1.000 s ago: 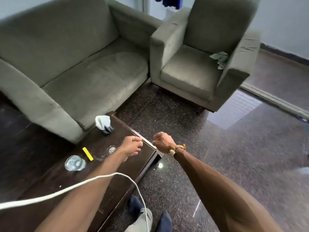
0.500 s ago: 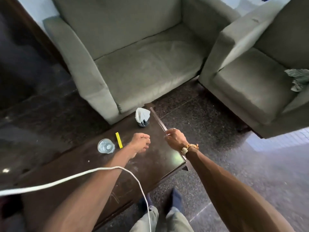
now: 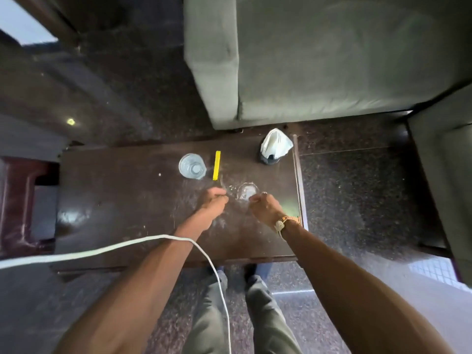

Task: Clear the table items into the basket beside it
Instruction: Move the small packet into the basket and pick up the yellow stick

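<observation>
Both hands have drawn in over the middle of the surface [image 3: 127, 200] since half a second ago, and the view has tipped down to look almost straight onto it, so the sofa [image 3: 332, 60] now fills the far side. The left hand [image 3: 214, 200] has its fingers curled in with nothing showing in them. The right hand [image 3: 264, 206], with a watch [image 3: 281, 223] on its wrist, has its fingers bunched, their tips just beside a small clear glass [image 3: 247, 191] that sits between the two hands; blur hides whether they pinch its rim. No item looks lifted yet, so the clearing seems to be at its first pick, and that glass is the likely target. The next move calls for a firm hold on slippery clear walls, a level lift, and a carry to the basket, which I cannot make out for certain. Left of the glass and farther off stand a clear cup [image 3: 192, 166] and, just beside it, a flat yellow strip [image 3: 216, 165]. At the far right corner a napkin holder [image 3: 275, 148] stands stuffed with white napkins. The dark wooden top is dusty and smeared. A white cable [image 3: 102, 250] loops across the left forearm. Dark speckled floor [image 3: 357, 187] surrounds the surface, an armchair [image 3: 444, 162] stands at the right, and a reddish-brown object [image 3: 15, 200] sits at the left end.
</observation>
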The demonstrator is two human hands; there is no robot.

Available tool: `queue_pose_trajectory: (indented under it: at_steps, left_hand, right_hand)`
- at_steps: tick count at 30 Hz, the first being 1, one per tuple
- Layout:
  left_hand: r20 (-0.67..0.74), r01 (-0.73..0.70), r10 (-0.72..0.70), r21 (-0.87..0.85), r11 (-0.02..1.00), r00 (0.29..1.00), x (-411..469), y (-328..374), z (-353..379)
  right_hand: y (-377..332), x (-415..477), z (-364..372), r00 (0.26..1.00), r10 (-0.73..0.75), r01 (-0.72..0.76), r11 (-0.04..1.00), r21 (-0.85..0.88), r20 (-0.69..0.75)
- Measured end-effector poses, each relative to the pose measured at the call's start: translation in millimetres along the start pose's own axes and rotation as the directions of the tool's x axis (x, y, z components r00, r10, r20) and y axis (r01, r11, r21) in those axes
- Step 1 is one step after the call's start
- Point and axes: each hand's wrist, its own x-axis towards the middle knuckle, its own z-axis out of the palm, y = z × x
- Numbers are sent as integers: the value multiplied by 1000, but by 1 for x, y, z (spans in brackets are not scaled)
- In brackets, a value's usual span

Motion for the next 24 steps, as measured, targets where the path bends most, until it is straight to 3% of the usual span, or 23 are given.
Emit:
queue_pose_trajectory:
  at_steps: [4, 8, 13, 19, 24]
  left_hand:
    - [-113, -12, 3, -81, 997, 994, 42, -3, 9]
    - [-138, 24, -39, -109, 994, 990, 87, -5, 22]
    - [-158, -55, 41, -85, 995, 987, 122, -14, 35]
    - [-221, -159, 157, 10, 987, 963, 149, -24, 39]
    - [-223, -232, 220, -31, 972, 950, 156, -30, 39]
  right_hand:
    - [-15, 31, 11, 999, -33, 30, 995, 93, 23]
    - [-21, 74, 22, 997, -31, 12, 970, 243, 74]
    - [-38, 104, 36, 997, -3, -36, 878, 477, 80]
    - [-43, 145, 59, 997, 67, -82, 828, 555, 49]
    - [-53, 160, 69, 996, 69, -86, 796, 599, 51]
